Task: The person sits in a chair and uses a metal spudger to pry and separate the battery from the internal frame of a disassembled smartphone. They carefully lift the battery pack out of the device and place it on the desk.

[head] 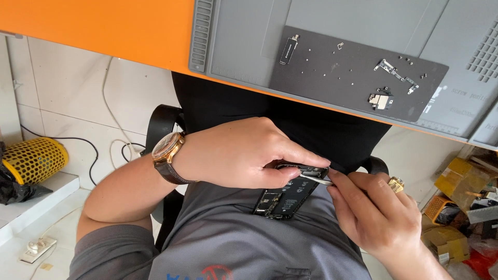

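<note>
Head view looks down at a seated person's lap. Left hand (244, 153), wearing a wristwatch (167, 155), is closed around an opened phone (288, 194), steadying it against the grey shirt so its exposed insides face up. Right hand (376, 212) pinches metal tweezers (314, 179), tips touching the phone's upper edge. Above, on the orange bench (104, 26), a dark magnetic mat (321, 78) keeps removed screws and brackets (397, 75) sorted.

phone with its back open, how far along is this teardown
Done: small screws and metal brackets lie on the dark mat. In hand: left hand holds the opened phone; right hand works tweezers inside. Left: battery and boards are in the phone.
</note>
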